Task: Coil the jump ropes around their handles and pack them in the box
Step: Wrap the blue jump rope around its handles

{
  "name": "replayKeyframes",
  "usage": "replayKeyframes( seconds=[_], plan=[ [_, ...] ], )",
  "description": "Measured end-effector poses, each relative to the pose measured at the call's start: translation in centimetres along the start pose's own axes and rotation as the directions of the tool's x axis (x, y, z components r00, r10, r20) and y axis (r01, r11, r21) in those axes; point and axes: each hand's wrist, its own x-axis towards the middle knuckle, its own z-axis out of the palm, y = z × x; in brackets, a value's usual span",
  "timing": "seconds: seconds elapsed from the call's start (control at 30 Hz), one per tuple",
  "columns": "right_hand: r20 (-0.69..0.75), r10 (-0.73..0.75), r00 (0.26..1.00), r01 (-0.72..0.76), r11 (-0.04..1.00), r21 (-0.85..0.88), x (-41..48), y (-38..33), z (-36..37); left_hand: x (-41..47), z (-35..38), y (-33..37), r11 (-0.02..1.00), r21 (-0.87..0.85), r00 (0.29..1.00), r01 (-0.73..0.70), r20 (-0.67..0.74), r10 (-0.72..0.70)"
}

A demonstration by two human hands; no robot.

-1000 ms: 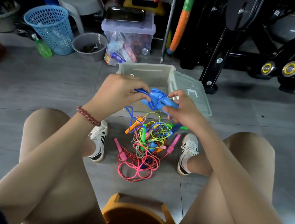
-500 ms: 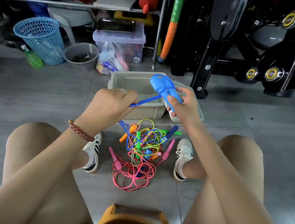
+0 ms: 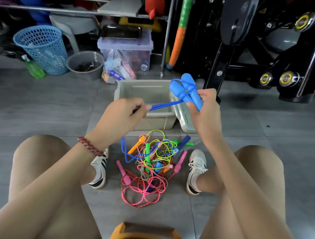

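My right hand [image 3: 205,108] grips two blue jump-rope handles [image 3: 187,91] held together, tilted up over the right side of the grey box [image 3: 144,104]. A few turns of blue rope cross the handles. My left hand [image 3: 125,111] pinches the doubled blue rope [image 3: 164,106], which runs taut from it to the handles. The box stands open on the floor and looks empty, its lid [image 3: 184,118] leaning at its right. A tangled pile of jump ropes [image 3: 151,160] in pink, green, yellow, orange and blue lies on the floor between my feet.
I sit on an orange stool [image 3: 144,234], knees on either side of the pile. Behind the box stand a clear storage bin [image 3: 125,51], a grey bucket [image 3: 85,63], a blue mesh basket [image 3: 42,47] and a green bottle [image 3: 33,68]. Black exercise equipment [image 3: 264,51] fills the back right.
My right hand has lifted the blue handles up and tilted them upright. My left hand has pulled the blue rope out taut to the left, away from the handles.
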Motion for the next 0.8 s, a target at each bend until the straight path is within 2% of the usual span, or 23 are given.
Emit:
replayKeyframes(
  seconds=[0.07, 0.13, 0.23, 0.33, 0.43, 0.53, 0.67, 0.8],
  plan=[
    [0.021, -0.018, 1.000, 0.019, 0.999, -0.030, -0.1, 0.1, 0.1, -0.3, 0.2, 0.9, 0.988, -0.130, 0.997, -0.077, 0.011, 0.079],
    [0.048, -0.054, 0.997, 0.057, 0.996, -0.071, -0.3, 0.2, 0.4, -0.7, 0.5, 1.4, 0.976, -0.176, 0.991, -0.128, 0.010, 0.132],
    [0.208, -0.112, 0.972, 0.135, 0.985, -0.103, -0.6, 0.4, 0.8, -0.8, 0.7, 1.3, 0.971, -0.039, 0.972, -0.235, -0.036, 0.233],
    [0.477, -0.134, 0.869, 0.205, 0.974, -0.099, -1.2, 0.3, 1.1, -0.5, 0.5, 0.8, 0.961, 0.045, 0.953, -0.273, -0.128, 0.276],
    [0.626, -0.189, 0.756, 0.250, 0.968, -0.011, -2.3, -0.3, 1.1, 0.0, 0.1, 0.2, 0.984, 0.041, 0.967, -0.174, -0.181, 0.179],
    [0.711, -0.190, 0.677, 0.239, 0.970, 0.031, -3.3, -1.3, 1.0, 0.5, -0.1, -0.6, 0.998, -0.005, 0.985, -0.060, -0.164, 0.059],
    [0.779, -0.138, 0.612, 0.191, 0.981, 0.023, -4.3, -2.2, 0.5, 0.5, 0.2, -0.8, 0.994, -0.106, 0.999, -0.004, -0.053, -0.001],
    [0.784, -0.176, 0.596, 0.199, 0.978, 0.068, -4.4, -2.6, -0.3, 0.8, 0.6, -1.6, 0.990, -0.127, 0.998, 0.058, 0.015, -0.057]
  ],
)
